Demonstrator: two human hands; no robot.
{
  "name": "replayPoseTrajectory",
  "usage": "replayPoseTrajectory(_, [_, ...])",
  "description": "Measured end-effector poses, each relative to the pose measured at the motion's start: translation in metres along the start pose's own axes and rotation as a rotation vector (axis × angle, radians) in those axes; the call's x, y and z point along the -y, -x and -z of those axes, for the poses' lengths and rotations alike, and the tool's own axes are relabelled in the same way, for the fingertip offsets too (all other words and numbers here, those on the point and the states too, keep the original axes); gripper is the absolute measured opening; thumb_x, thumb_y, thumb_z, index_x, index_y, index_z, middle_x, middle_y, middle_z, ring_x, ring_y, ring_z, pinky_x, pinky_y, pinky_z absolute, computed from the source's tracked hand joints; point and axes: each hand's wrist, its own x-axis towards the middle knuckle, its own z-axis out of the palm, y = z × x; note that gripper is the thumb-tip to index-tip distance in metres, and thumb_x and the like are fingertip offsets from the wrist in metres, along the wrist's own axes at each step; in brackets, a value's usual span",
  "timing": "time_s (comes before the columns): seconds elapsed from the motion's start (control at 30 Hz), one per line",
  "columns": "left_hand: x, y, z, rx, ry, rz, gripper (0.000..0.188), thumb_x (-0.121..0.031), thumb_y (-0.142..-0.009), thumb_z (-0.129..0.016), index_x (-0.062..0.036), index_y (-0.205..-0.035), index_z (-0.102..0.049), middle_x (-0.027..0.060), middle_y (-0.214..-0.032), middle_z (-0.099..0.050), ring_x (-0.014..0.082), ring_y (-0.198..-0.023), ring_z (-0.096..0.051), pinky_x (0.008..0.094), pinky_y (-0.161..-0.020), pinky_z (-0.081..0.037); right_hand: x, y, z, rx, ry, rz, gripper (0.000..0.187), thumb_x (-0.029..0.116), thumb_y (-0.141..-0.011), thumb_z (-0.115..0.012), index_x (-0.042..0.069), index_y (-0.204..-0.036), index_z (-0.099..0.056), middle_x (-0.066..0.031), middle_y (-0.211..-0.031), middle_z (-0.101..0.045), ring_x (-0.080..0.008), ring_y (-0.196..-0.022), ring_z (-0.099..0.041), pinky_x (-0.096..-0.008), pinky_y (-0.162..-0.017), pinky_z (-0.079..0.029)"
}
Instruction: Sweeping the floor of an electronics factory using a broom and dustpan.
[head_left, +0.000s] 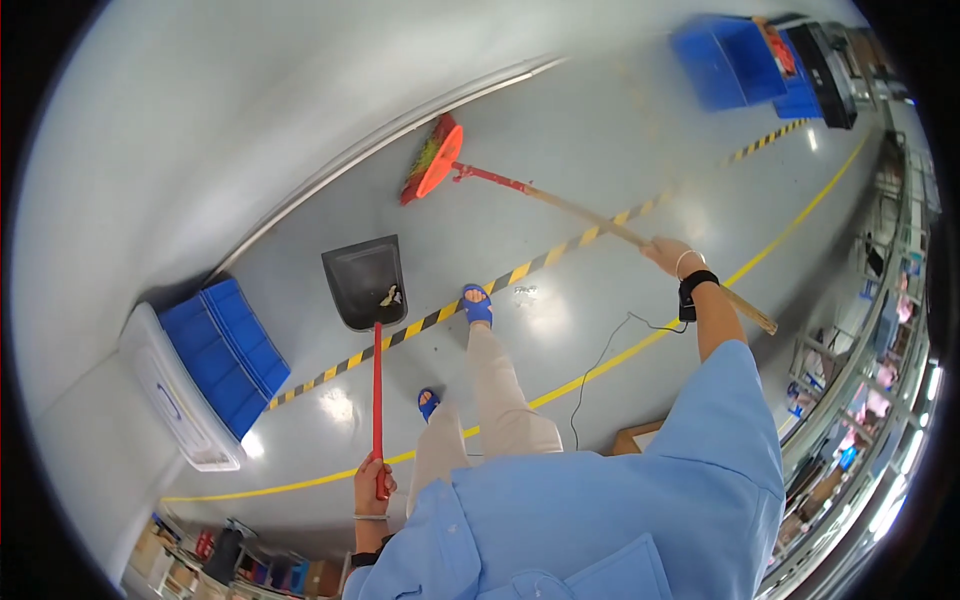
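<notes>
My right hand [672, 257] grips the wooden handle of a broom [438, 163], closed around it near its upper end. The broom's orange-red head with red and yellow-green bristles rests on the floor by the wall's foot. Down at the lower left, my left hand [374, 477] is closed around the red handle of a black dustpan [366, 275]. Its pan lies on the floor left of my feet, apart from the broom head. A small heap of pale and yellowish litter [390, 296] sits inside the pan near the handle.
Blue crates [225, 345] and a white bin [180, 400] stand against the wall at left. More blue bins [725, 65] are at the far right. A black cable [600, 358] trails over the floor, and shelving [860, 370] lines the right side. A yellow-black floor stripe [525, 270] crosses before me.
</notes>
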Motion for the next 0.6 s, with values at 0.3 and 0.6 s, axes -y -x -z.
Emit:
replayPoseTrajectory(0.3, [-0.033,-0.013,-0.001,0.019,-0.165,0.027,0.018,-0.010,-0.082,-0.046,-0.0026,-0.099,-0.047,0.0064,-0.062,-0.050,0.0124,-0.039,-0.044,0.0249,-0.035,-0.035,-0.036,0.000,-0.060,-0.055,-0.207,-0.077,0.050,0.046,-0.084,-0.036,0.001,-0.097,-0.053,-0.0201,-0.093,-0.057,-0.0363,-0.089,-0.053,-0.0410,-0.078,-0.040])
replayPoseTrajectory(0.6, [-0.035,-0.042,0.141,0.073,-0.237,0.015,0.021,-0.011,-0.081,-0.048,-0.0012,-0.099,-0.047,0.0071,-0.061,-0.050,0.0131,-0.038,-0.044,0.0257,-0.034,-0.036,0.032,0.180,-0.296,-0.007,-0.379,-0.370,0.055,0.048,-0.083,-0.033,0.000,-0.099,-0.054,-0.0256,-0.099,-0.054,-0.0425,-0.097,-0.048,-0.0454,-0.083,-0.038])
